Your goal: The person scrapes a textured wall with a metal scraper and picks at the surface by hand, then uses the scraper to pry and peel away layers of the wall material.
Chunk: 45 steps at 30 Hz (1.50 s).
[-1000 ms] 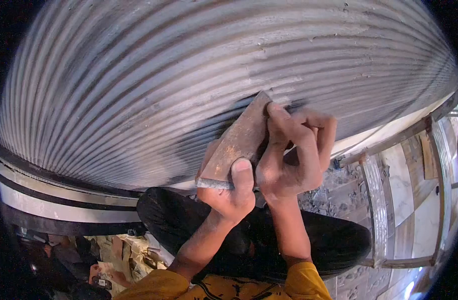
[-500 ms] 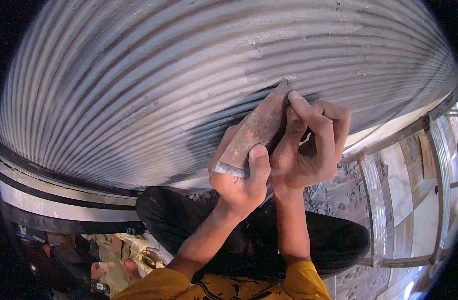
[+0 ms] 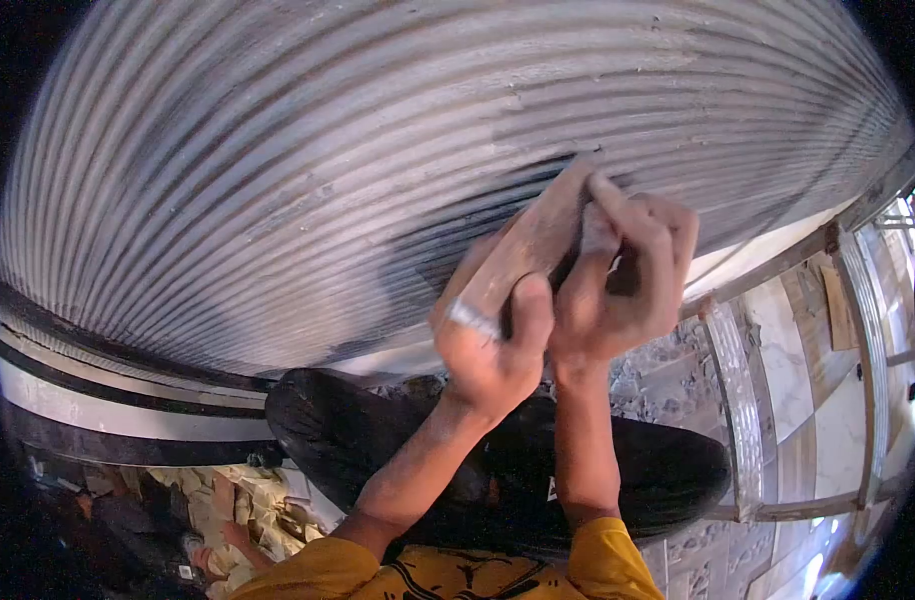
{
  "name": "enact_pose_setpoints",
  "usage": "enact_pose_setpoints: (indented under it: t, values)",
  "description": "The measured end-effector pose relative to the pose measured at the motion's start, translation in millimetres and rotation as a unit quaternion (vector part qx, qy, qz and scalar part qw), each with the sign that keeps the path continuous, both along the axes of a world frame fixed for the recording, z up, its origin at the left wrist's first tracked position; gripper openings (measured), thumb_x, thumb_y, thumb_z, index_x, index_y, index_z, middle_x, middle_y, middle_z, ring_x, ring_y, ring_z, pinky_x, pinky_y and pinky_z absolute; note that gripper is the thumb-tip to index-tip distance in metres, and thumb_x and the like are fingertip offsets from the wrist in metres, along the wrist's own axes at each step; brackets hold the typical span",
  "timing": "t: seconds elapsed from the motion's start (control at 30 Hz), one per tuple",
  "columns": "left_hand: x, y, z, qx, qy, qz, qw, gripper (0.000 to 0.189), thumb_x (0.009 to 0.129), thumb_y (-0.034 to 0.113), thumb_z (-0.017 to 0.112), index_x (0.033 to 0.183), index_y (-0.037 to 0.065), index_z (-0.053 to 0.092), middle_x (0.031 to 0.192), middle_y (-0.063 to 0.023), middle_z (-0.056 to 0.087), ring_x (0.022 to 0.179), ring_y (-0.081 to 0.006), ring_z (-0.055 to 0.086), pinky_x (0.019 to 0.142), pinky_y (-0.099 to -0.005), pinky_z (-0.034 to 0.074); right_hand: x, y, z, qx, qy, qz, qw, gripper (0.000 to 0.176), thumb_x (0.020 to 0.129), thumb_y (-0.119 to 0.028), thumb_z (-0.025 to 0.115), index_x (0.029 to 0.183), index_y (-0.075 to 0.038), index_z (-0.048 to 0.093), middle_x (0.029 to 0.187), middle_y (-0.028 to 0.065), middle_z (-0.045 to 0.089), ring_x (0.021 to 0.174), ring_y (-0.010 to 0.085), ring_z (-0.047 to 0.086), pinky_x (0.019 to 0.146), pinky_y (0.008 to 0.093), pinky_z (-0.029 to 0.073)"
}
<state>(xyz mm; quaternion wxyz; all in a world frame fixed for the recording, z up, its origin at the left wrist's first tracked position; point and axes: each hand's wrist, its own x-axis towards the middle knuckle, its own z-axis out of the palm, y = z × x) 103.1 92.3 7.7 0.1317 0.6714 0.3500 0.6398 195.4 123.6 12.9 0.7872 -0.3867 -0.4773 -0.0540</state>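
Note:
A flat, dusty brown bar (image 3: pixel 531 233) with a pale, rough near end slants across a grey ribbed panel (image 3: pixel 378 130). My left hand (image 3: pixel 493 345) is closed around the near end, its thumb lying along the top face and its fingers curled under. At the far end, my right hand (image 3: pixel 633 265) presses index finger and thumb to the bar's edge, with its other fingers curled. The bar's tip sits right at the panel's grooves, where a darker patch (image 3: pixel 448 235) shows beside my hands. Both hands are coated in dust.
My crossed legs in black trousers (image 3: pixel 348 450) lie under my arms. To the right, a metal frame (image 3: pixel 735 400) stands over tiled floor with grey debris (image 3: pixel 668 385). At lower left, another person's hand (image 3: pixel 200 555) shows near crumpled paper (image 3: pixel 268 510).
Both hands and the bar have shifted slightly, the near end moving up and right. At lower left, the other person's hands have moved.

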Motion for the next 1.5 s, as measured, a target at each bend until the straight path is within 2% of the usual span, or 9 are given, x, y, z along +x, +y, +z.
enact_pose_setpoints:
  t: [0.57, 0.63, 0.8, 0.9, 1.1, 1.27, 1.4, 1.47, 1.5]
  values:
    - [29.4, 15.2, -4.8, 0.014, -0.084, -0.008, 0.996, 0.022, 0.092, 0.005, 0.057, 0.107, -0.011, 0.060, 0.095, -0.0188, 0.064, 0.082, -0.0273, 0.066, 0.070, -0.0352, 0.052, 24.4, 18.1, -2.3, 0.006, -0.031, -0.023, 0.999, 0.033, 0.067, 0.013, 0.062, 0.094, -0.002, 0.074, 0.080, 0.0086, 0.051, 0.070, 0.0180, 0.051, 0.061, 0.0261, 0.041]
    - [32.2, 21.7, -0.9, 0.063, -0.002, 0.005, 0.998, 0.021, 0.091, 0.004, 0.058, 0.106, -0.011, 0.061, 0.092, -0.0187, 0.065, 0.080, -0.0278, 0.067, 0.068, -0.0349, 0.052, 27.0, 22.9, -1.0, 0.016, -0.026, -0.046, 0.998, 0.037, 0.065, 0.013, 0.062, 0.094, -0.006, 0.075, 0.079, 0.0083, 0.050, 0.067, 0.0192, 0.051, 0.058, 0.0275, 0.040]
    - [45.3, 24.6, -2.0, 0.032, -0.055, -0.020, 0.998, 0.021, 0.090, 0.003, 0.058, 0.106, -0.009, 0.063, 0.092, -0.0200, 0.065, 0.081, -0.0310, 0.068, 0.070, -0.0359, 0.053, 36.7, 18.3, 5.8, -0.007, 0.006, -0.031, 0.999, 0.027, 0.071, 0.010, 0.066, 0.091, -0.006, 0.074, 0.079, 0.0091, 0.052, 0.069, 0.0177, 0.052, 0.060, 0.0283, 0.041]
    - [49.2, 35.5, 3.5, 0.092, 0.021, -0.005, 0.996, 0.024, 0.091, 0.006, 0.057, 0.109, -0.009, 0.062, 0.095, -0.0220, 0.066, 0.085, -0.0339, 0.069, 0.072, -0.0379, 0.054, 46.3, 28.3, -0.9, -0.001, 0.019, -0.072, 0.997, 0.022, 0.075, 0.009, 0.066, 0.092, -0.004, 0.074, 0.080, 0.0081, 0.055, 0.070, 0.0162, 0.052, 0.062, 0.0266, 0.041]
    - [85.8, 43.2, 7.9, 0.013, 0.006, -0.104, 0.995, 0.030, 0.095, 0.013, 0.053, 0.116, -0.007, 0.060, 0.106, -0.0241, 0.065, 0.091, -0.0377, 0.068, 0.075, -0.0395, 0.054, 76.5, 32.2, -1.8, -0.046, 0.055, -0.051, 0.996, 0.015, 0.089, 0.009, 0.057, 0.097, 0.004, 0.069, 0.090, 0.0058, 0.058, 0.078, 0.0113, 0.058, 0.070, 0.0223, 0.047]
    - [62.7, 12.1, 6.5, 0.062, 0.085, -0.054, 0.993, 0.028, 0.094, 0.014, 0.056, 0.111, -0.006, 0.063, 0.100, -0.0211, 0.067, 0.084, -0.0339, 0.070, 0.070, -0.0416, 0.054, 65.6, 9.4, -6.5, 0.032, 0.061, -0.033, 0.997, 0.015, 0.080, 0.008, 0.064, 0.093, 0.001, 0.068, 0.086, 0.0102, 0.061, 0.072, 0.0217, 0.055, 0.066, 0.0310, 0.044]
    - [11.1, -25.9, -25.6, -0.006, 0.001, -0.074, 0.997, 0.027, 0.095, 0.017, 0.058, 0.100, -0.008, 0.064, 0.089, -0.0178, 0.067, 0.079, -0.0254, 0.066, 0.067, -0.0380, 0.052, 46.9, -24.4, -16.0, 0.011, -0.008, 0.058, 0.998, 0.013, 0.080, 0.007, 0.064, 0.091, 0.001, 0.067, 0.087, 0.0123, 0.063, 0.073, 0.0218, 0.057, 0.064, 0.0313, 0.047]
    - [-20.6, -55.5, -54.6, -0.115, -0.072, 0.009, 0.991, 0.038, 0.095, 0.016, 0.055, 0.122, -0.010, 0.052, 0.116, -0.0167, 0.061, 0.103, -0.0252, 0.060, 0.090, -0.0380, 0.049, 38.7, -31.5, -11.1, -0.090, -0.016, 0.131, 0.987, 0.013, 0.080, 0.006, 0.065, 0.092, 0.000, 0.067, 0.086, 0.0129, 0.063, 0.073, 0.0206, 0.061, 0.064, 0.0300, 0.050]
    - [-29.3, -64.4, -56.3, -0.166, -0.147, 0.022, 0.975, 0.042, 0.094, 0.015, 0.057, 0.127, -0.007, 0.046, 0.121, -0.0138, 0.058, 0.104, -0.0218, 0.058, 0.089, -0.0377, 0.050, 35.1, -32.4, -9.0, -0.091, -0.011, 0.138, 0.986, 0.013, 0.080, 0.006, 0.065, 0.092, 0.000, 0.067, 0.086, 0.0129, 0.063, 0.073, 0.0206, 0.061, 0.064, 0.0300, 0.050]
